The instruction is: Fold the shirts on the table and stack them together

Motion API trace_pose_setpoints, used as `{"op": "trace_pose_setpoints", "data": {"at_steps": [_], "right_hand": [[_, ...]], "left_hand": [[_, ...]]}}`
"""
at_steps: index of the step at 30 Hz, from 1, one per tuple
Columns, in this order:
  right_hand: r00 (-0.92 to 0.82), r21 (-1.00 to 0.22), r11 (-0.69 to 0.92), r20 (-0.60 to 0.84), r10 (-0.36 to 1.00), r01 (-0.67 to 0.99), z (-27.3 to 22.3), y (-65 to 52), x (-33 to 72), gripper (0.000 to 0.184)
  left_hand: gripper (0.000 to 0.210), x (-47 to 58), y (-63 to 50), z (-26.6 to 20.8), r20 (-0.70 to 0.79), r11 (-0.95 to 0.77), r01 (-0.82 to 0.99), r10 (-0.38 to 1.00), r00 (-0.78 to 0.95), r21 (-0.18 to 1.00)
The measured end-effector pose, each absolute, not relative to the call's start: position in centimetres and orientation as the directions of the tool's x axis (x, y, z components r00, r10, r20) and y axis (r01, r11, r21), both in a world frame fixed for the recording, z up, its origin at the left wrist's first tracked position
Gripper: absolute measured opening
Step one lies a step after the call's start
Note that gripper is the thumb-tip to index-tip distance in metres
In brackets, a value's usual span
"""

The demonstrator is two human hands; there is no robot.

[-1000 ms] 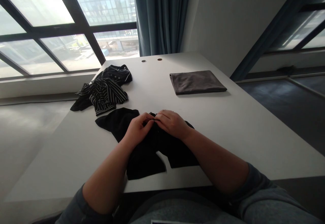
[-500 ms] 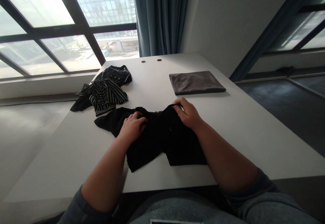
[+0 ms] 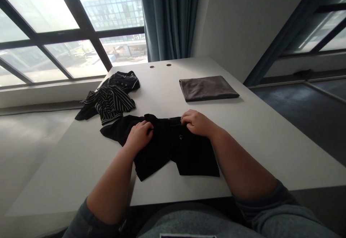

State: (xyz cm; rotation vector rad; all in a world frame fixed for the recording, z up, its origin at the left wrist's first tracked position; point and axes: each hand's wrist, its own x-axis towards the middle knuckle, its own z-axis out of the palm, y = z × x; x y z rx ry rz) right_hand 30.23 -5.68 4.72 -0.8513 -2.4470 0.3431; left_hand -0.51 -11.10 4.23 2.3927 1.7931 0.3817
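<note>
A pair of black shorts [image 3: 162, 142] lies on the white table in front of me, legs pointing toward me, with a small light mark on one leg. Its left part is rumpled and reaches out to the side. My right hand [image 3: 196, 122] is closed at the right end of the waistband, fingers curled over the cloth. On the left part rests my left hand [image 3: 140, 135], its fingers bent and closed on the fabric; the fingertips are partly hidden.
Rumpled striped black-and-white cloth [image 3: 115, 103] and a black garment with metal eyelets [image 3: 123, 81] lie at the table's left edge. A folded grey cloth [image 3: 208, 88] lies farther back on the right. Two round holes pierce the far end of the white table [image 3: 159, 194].
My right hand has come down toward me, and the right side of the waistband now lies flatter and straighter. My left hand has barely moved.
</note>
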Motion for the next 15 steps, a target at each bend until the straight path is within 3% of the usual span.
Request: {"op": "trace_pose_setpoints", "data": {"at_steps": [3, 8, 15], "right_hand": [[-0.716, -0.372, 0.778, 0.32, 0.62, 0.507, 5.2, -7.0, 28.6, 0.038], [-0.701, -0.286, 0.754, 0.279, 0.656, 0.591, 5.0, -8.5, 26.0, 0.012], [-0.736, -0.157, 0.764, 0.207, 0.645, 0.626, 3.1, -8.8, 23.1, 0.008]], "left_hand": [[0.017, 0.1, -11.4, 4.3, 0.145, -0.3, 0.913, 0.952, 0.269, 0.275], [0.021, 1.2, -11.9, 4.1, 0.206, -0.385, 0.871, 0.919, 0.335, 0.304], [0.012, 1.6, -11.9, 3.8, 0.146, -0.418, 0.865, 0.908, 0.392, 0.277]]}}
